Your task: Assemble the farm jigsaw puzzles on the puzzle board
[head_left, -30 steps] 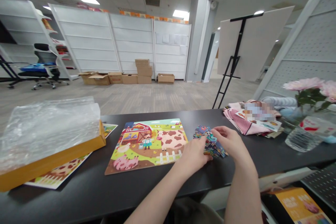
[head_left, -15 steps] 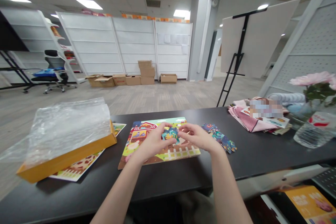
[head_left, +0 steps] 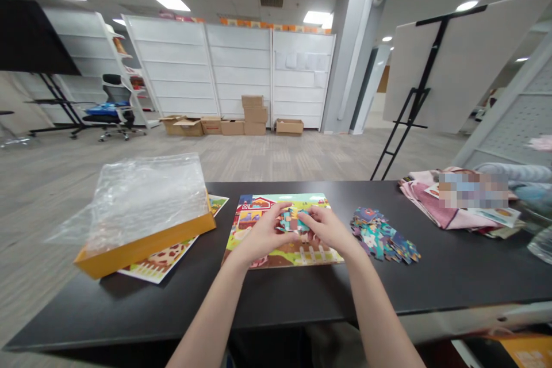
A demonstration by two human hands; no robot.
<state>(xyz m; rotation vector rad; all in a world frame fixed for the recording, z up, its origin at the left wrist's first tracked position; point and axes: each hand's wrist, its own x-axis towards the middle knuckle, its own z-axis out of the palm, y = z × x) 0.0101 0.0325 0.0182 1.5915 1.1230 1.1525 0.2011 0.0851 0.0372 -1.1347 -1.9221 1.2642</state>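
Observation:
Both hands meet over a farm-picture puzzle board (head_left: pixel 254 261) with a red barn and a white fence, lying flat on the black table. My left hand (head_left: pixel 264 237) curves round the left side of a small cluster of teal, brown and yellow puzzle pieces (head_left: pixel 290 221), thumb below and fingers above. On the right edge of that cluster, the fingers of my right hand (head_left: pixel 331 231) are closed. How many pieces are held cannot be made out. To the right of the board is a heap of loose blue, teal and purple puzzle pieces (head_left: pixel 383 236).
A yellow box (head_left: pixel 146 247) with clear plastic wrap (head_left: pixel 150 195) sits at the left, partly over a farm picture sheet (head_left: pixel 168 259). Folded pink cloths (head_left: pixel 425 201) lie at the right, near a clear bottle (head_left: pixel 541 244). An easel (head_left: pixel 414 103) stands beyond the table.
My view has swung left, so the table and its things appear farther right. The pieces between my hands show more teal and brown, and my right fingers have come against them.

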